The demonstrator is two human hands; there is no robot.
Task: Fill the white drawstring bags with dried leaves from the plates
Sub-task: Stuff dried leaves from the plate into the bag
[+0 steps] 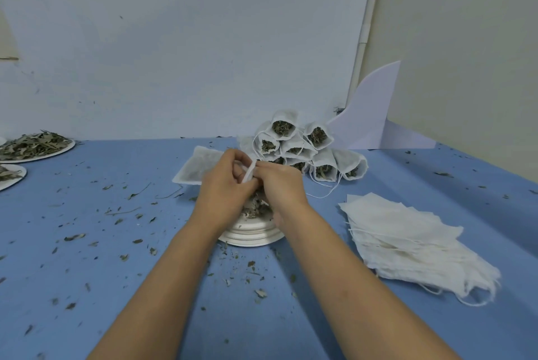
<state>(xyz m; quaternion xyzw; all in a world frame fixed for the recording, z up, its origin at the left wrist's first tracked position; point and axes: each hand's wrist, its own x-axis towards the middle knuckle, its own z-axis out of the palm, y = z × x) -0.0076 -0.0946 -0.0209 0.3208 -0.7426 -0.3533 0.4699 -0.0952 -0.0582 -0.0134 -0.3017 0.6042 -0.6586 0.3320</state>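
Observation:
My left hand (225,185) and my right hand (281,185) meet over a white paper plate (251,236) that holds dried leaves (256,209). Between them they pinch a white drawstring bag (249,174), of which only a narrow edge shows between the fingers. Just behind the hands, a pile of several filled bags (302,147) lies with open mouths showing leaves. A flat filled bag (198,167) lies behind my left hand. A stack of empty white bags (407,243) rests on the table to the right.
Two more plates of dried leaves sit at the far left, a heaped one (35,145) and another (10,176) cut off by the frame. Leaf crumbs (125,208) litter the blue table. A white board (375,115) leans at the back right against the wall.

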